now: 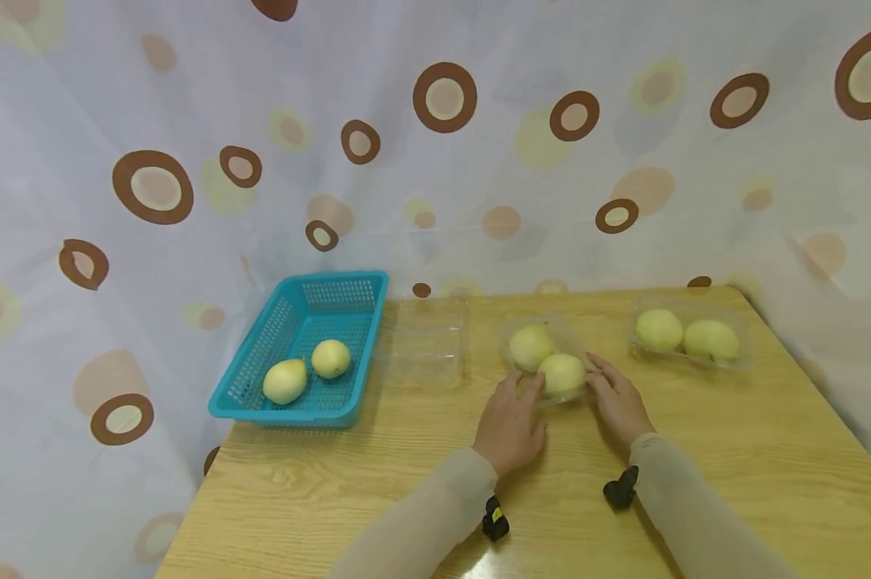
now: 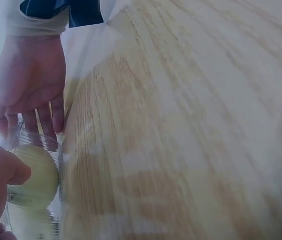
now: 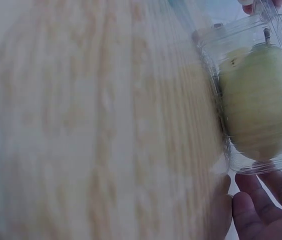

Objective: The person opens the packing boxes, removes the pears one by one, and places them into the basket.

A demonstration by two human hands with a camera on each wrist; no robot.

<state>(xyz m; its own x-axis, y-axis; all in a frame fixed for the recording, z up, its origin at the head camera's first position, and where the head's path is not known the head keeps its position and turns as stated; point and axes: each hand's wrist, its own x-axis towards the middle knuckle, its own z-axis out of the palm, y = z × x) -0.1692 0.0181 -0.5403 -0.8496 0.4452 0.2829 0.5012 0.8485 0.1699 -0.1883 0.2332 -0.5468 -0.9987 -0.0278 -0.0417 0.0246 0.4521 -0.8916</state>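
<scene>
A clear plastic box [image 1: 569,396] holding two pale yellow-green pears [image 1: 562,375] sits on the table between both hands. My left hand [image 1: 511,422] is at its near left side, fingertips right at the rim; in the left wrist view the thumb [image 2: 15,172] overlaps a pear [image 2: 39,181]. My right hand [image 1: 619,404] touches the box's right end with fairly straight fingers. The right wrist view shows right-hand fingers [image 3: 266,197] at the wall below a pear [image 3: 259,102] with a dark stem. Some left-hand fingers are hidden.
A blue plastic basket [image 1: 221,402] with two pears stands at the left. Beside it lies an unfilled clear plastic box [image 1: 424,342]. Another clear box [image 1: 743,346] with two pears is at the back right. A patterned curtain [image 1: 406,193] hangs behind the wooden table [image 1: 297,490].
</scene>
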